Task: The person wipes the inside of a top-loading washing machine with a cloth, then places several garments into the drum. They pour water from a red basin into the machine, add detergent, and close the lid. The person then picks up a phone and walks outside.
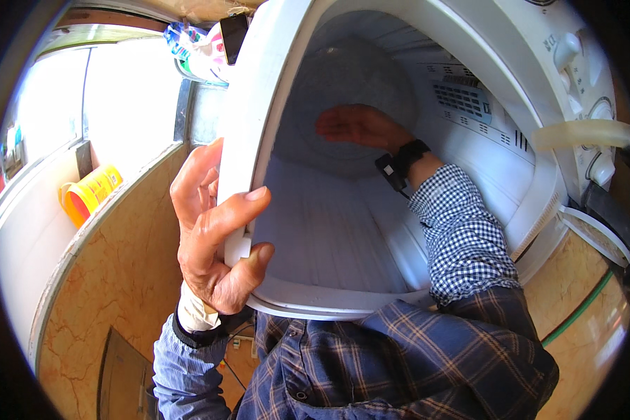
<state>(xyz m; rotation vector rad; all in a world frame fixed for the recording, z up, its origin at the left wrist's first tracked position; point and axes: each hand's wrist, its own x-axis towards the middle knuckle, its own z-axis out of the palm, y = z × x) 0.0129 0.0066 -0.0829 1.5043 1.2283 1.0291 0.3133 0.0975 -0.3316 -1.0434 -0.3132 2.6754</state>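
A white twin-tub style washing machine [535, 110] stands before me, its deep grey tub [325, 231] uncovered. My left hand [215, 226] grips the near left rim of the machine, with the thumb over the edge. Down inside the tub is my right hand [354, 126], flat with its fingers together and pointing left, in shadow above the round tub bottom. Nothing shows in it. A black strap with a small device [391, 171] sits at the right wrist. On the tub's right wall is a light blue grille panel [463, 101].
A control panel with white knobs [602, 169] lies right, crossed by a pale hose [583, 134]. A phone [234, 38] and plastic packages [191, 42] rest beyond the machine. A yellow bucket [95, 191] lies on its side on the left. A green hose [580, 307] runs along the lower right.
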